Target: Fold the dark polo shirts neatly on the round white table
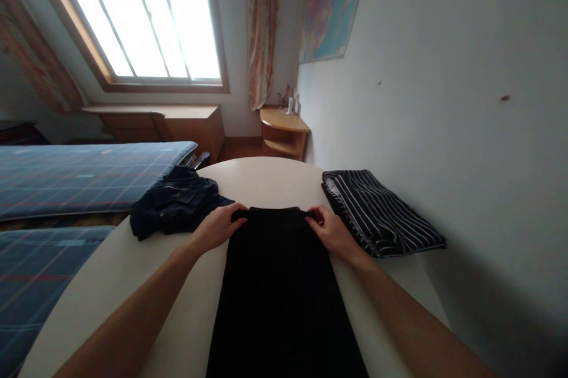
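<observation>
Black cloth [279,289] lies along the middle of the table [266,178], left hand [220,226] and right hand [329,230] each pinching one far corner. It seems the straightening step; the next move probably calls for an even grip.

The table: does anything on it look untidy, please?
Yes: the dark navy garment at the left of the table lies crumpled, which looks odd, since the striped cloth at the right is folded and the black garment in the middle looks smooth.
</observation>
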Tool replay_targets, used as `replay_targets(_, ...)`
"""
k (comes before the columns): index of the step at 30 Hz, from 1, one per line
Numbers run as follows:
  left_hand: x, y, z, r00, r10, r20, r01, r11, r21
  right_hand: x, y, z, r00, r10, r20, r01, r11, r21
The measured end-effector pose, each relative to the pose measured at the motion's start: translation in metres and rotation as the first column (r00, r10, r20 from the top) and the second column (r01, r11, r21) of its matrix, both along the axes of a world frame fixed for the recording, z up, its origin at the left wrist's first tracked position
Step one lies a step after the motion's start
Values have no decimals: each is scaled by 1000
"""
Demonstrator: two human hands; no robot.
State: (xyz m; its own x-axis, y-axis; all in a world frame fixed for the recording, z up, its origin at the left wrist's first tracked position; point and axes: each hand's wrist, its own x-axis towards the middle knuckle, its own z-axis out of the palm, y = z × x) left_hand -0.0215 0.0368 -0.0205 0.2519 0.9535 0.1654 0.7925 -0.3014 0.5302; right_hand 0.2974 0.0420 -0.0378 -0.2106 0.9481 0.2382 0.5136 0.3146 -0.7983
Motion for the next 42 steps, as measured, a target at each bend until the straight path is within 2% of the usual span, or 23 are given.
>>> replay_targets(5,-4,6,-6,976,26,214,-28,1000,8,-2,3,-1,997,-72,-34,74,995,61)
replay_targets(8,0,10,-11,944,114,308,-137,989,54,-6,8,0,981,-138,-139,153,983,104)
replay_targets(10,5,11,-17,930,166,328,-194,980,53,-8,12,-3,973,-147,-178,161,985,65)
replay_targets(13,11,11,-24,922,195,335,-216,976,25,-10,16,-8,981,-135,-136,137,991,5)
replay_targets(19,13,10,-25,905,209,371,-255,963,81,-11,16,-10,972,-181,-149,196,976,94)
replay_targets(25,11,17,-43,880,197,433,-216,976,-6,-10,18,-13,970,-227,-91,235,967,96)
replay_targets(27,11,17,-45,894,180,411,-205,979,19,-8,20,-15,971,-217,-100,227,970,93)
replay_targets(30,15,11,-37,921,202,334,-247,964,97,-6,20,-14,970,-231,-75,237,968,88)
replay_targets(32,22,2,-28,947,208,246,-264,939,222,-8,15,-8,969,-248,-16,246,951,189)
replay_targets(34,33,-9,-20,980,165,113,-195,921,338,-15,4,1,974,-204,103,157,925,346)
replay_targets(36,44,-19,-19,997,72,-32,-56,936,348,-25,-10,8,958,-73,277,-45,917,397)
replay_targets(38,54,-25,-25,989,-20,-148,61,960,274,-36,-21,10,902,64,428,-213,926,312)
replay_targets(39,57,-26,-30,979,-51,-196,97,968,232,-40,-25,9,868,112,483,-256,936,242)
replay_targets(42,59,-22,-42,950,-74,-304,126,979,157,-46,-26,1,799,159,580,-244,967,71)
